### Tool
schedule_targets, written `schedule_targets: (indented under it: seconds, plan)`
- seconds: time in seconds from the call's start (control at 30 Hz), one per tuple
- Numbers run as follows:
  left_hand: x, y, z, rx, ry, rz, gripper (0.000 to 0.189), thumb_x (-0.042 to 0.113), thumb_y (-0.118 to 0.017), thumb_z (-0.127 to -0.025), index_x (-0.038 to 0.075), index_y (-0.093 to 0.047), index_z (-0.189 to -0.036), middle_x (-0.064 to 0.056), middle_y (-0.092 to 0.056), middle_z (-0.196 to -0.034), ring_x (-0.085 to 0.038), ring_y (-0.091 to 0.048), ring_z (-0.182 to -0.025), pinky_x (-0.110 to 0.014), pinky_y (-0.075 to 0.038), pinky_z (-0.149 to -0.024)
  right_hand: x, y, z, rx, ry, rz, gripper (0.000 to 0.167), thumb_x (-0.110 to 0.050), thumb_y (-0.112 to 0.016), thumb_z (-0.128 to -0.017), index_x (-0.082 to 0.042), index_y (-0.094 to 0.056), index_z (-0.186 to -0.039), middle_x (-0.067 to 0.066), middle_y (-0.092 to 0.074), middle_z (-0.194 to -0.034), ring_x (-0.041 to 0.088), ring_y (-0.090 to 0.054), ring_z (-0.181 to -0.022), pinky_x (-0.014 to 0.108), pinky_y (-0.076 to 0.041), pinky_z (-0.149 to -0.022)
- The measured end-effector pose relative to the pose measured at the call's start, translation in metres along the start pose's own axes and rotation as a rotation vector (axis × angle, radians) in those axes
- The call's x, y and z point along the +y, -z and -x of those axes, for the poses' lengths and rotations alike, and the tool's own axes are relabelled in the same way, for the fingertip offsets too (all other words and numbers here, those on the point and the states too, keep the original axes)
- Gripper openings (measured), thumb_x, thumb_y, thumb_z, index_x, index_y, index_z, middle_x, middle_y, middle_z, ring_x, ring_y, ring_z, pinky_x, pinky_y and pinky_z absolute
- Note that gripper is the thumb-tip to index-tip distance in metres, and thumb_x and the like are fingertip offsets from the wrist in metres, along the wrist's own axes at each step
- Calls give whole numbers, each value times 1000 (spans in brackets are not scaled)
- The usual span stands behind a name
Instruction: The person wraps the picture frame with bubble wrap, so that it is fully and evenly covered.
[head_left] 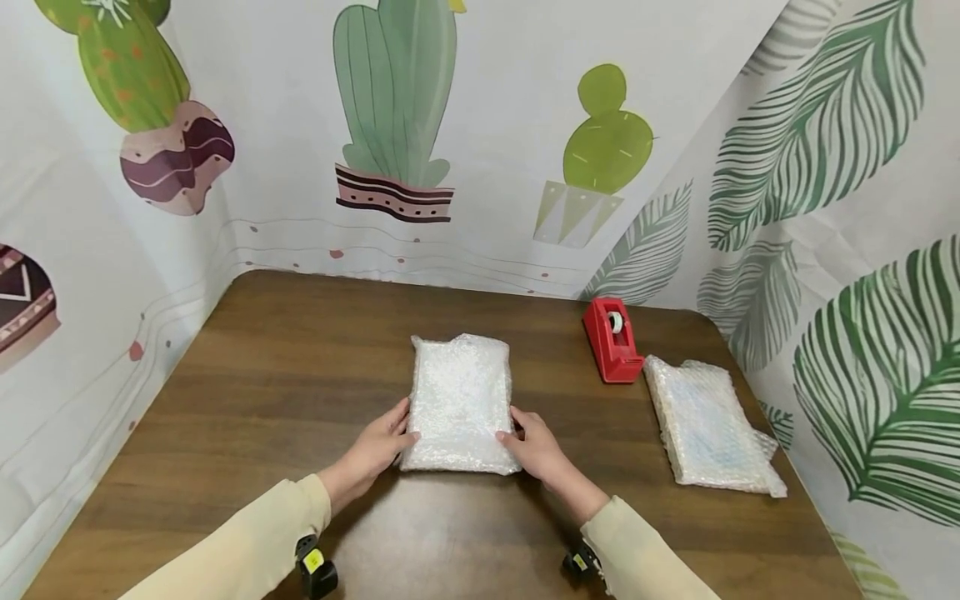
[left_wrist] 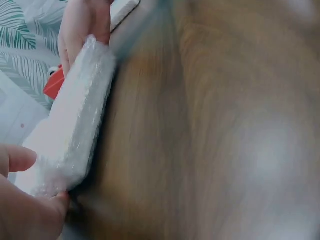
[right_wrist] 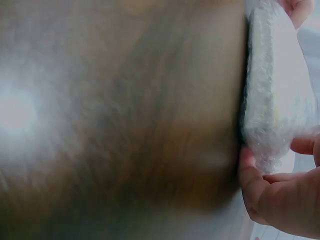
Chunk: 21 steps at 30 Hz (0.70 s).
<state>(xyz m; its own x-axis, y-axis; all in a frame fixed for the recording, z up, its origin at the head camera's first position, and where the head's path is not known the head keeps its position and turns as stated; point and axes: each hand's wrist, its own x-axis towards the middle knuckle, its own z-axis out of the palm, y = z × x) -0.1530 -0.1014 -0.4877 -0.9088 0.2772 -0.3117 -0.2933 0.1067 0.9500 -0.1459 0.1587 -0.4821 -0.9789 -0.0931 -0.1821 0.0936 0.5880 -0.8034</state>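
A flat, block-shaped package in clear bubble wrap (head_left: 459,400) lies at the middle of the table, close over the wood. My left hand (head_left: 377,442) grips its left edge, thumb on the top face and fingers along the side. On the opposite edge my right hand (head_left: 537,447) holds it the same way, thumb on top. The left wrist view shows the near long side of the package (left_wrist: 82,110) running between both hands. In the right wrist view, the thumb and fingers of the right hand (right_wrist: 285,195) pinch a crinkled corner of the wrap. What is inside is hidden.
A red tape dispenser (head_left: 615,342) stands at the back right of the brown wooden table (head_left: 315,333). Beside it, near the right edge, lies a second bubble-wrapped package (head_left: 708,425) with a loose flap. Patterned cloth (head_left: 495,150) hangs behind the table and at its sides.
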Motion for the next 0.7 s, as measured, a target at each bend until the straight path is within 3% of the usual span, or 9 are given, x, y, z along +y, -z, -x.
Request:
schedule_targets:
  seconds: [0.27, 0.7]
  plan:
    - [-10, -1, -1, 10, 7, 88, 69, -6, -55, -98, -11, -21, -157, -26, -15, -167, -44, -19, -155, -51, -22, -127, -1, -7, -1, 60, 35, 83, 54, -7, -64, -98, 17, -47, -143, 33, -59, -124, 32, -61, -102, 40, -53, -91]
    - [-14, -1, -1, 42, 2, 136, 66, -7, -56, -97, -10, -25, -156, -25, -20, -165, -43, -23, -154, -49, -23, -125, -1, -12, -1, 74, -42, -87, 54, -2, -62, -97, 15, -45, -145, 33, -56, -125, 26, -59, -94, 31, -53, -82]
